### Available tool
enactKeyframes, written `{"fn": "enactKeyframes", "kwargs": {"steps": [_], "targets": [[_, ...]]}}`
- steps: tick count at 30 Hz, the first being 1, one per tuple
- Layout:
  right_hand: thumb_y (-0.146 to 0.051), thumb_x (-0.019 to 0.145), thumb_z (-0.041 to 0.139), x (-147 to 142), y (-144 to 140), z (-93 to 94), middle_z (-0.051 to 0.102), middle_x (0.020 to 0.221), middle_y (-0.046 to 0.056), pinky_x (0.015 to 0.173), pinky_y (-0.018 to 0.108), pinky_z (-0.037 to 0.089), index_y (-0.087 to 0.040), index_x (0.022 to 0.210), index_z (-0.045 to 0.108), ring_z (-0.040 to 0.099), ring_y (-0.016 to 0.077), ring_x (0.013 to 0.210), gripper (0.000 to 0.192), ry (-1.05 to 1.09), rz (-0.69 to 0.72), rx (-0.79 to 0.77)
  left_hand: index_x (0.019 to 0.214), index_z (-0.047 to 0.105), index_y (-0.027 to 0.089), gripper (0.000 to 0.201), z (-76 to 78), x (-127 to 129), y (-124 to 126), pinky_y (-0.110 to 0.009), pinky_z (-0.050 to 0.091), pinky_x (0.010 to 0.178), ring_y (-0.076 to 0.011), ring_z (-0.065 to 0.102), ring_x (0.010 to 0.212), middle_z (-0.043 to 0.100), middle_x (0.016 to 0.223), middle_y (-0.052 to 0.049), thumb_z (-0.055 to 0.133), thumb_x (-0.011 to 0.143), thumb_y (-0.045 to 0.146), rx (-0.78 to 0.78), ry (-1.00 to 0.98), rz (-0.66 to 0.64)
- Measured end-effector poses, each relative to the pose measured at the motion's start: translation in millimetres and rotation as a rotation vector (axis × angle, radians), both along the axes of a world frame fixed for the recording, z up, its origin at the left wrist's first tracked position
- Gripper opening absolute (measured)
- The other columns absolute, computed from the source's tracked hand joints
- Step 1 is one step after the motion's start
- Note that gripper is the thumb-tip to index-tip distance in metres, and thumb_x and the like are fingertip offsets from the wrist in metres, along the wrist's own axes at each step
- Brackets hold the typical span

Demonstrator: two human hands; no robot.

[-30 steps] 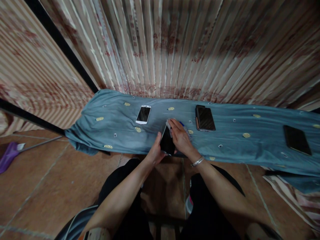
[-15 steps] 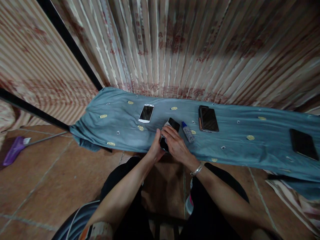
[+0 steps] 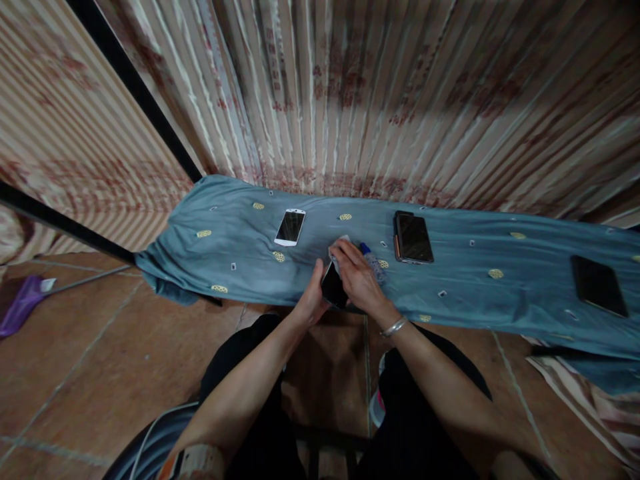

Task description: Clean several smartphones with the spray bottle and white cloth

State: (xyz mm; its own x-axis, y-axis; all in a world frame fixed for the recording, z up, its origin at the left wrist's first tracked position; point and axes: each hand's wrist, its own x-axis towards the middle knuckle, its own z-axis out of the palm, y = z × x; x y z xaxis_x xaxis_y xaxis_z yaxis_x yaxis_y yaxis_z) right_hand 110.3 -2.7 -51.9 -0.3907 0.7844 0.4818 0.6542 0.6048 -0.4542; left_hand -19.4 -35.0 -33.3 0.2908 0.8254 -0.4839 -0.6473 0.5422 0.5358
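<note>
Black phone point(image 3: 332, 288) half-hidden between both hands' grip

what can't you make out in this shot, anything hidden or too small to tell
- Black phone, head view: its far end is covered by the right hand and its left edge by the left hand.
- Pale cloth under the right hand's fingertips: mostly hidden, kind unclear.
- Small bottle: partly behind the right hand, label too small to read.
- Dark phone at the far right: distorted, details unreadable.
</note>
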Motion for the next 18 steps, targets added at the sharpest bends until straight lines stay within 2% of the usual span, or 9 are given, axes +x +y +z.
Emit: {"fn": "enactKeyframes", "kwargs": {"steps": [6,10,14,18], "targets": [[-0.014,0.098,0.034,8.6,8.6,-0.8,0.052,0.147,0.019,0.120,0.051,0.036,-0.012,0.136,0.056,0.042,0.0268,0.144,0.044,-0.010,-0.035,0.012,0.133,0.062,0.017,0.060,1.5,-0.6,-2.9,-0.035,0.059,0.072,-0.0243,0.072,0.089,0.076,0.104,-0.013,0.028,0.101,0.054,0.034,0.152,-0.065],[-0.013,0.097,0.035,9.5,8.3,-0.3,0.053,0.146,0.017,0.119,0.053,0.037,-0.015,0.135,0.057,0.042,0.0270,0.144,0.043,0.004,-0.041,0.021,0.128,0.066,0.017,0.058,-3.5,-2.4,-2.4,-0.031,0.058,0.065,-0.0213,0.072,0.079,0.076,0.099,-0.012,0.033,0.100,0.056,0.044,0.105,-0.053],[-0.013,0.097,0.036,6.3,1.7,0.5,0.053,0.146,0.015,0.118,0.055,0.038,-0.018,0.136,0.056,0.041,0.0269,0.144,0.044,0.009,-0.010,0.019,0.130,0.065,0.019,0.057,-3.9,-3.1,-0.8,-0.035,0.059,0.073,-0.0245,0.073,0.090,0.076,0.105,-0.012,0.037,0.099,0.056,0.040,0.018,-0.031],[-0.012,0.097,0.035,-0.9,-9.0,1.2,0.055,0.145,0.017,0.118,0.053,0.040,-0.014,0.134,0.058,0.042,0.0270,0.144,0.043,0.001,0.037,0.045,0.132,0.064,0.017,0.056,0.0,-1.5,1.6,-0.037,0.057,0.087,-0.0256,0.072,0.100,0.076,0.107,-0.011,0.032,0.102,0.051,0.016,0.015,0.029]]}}
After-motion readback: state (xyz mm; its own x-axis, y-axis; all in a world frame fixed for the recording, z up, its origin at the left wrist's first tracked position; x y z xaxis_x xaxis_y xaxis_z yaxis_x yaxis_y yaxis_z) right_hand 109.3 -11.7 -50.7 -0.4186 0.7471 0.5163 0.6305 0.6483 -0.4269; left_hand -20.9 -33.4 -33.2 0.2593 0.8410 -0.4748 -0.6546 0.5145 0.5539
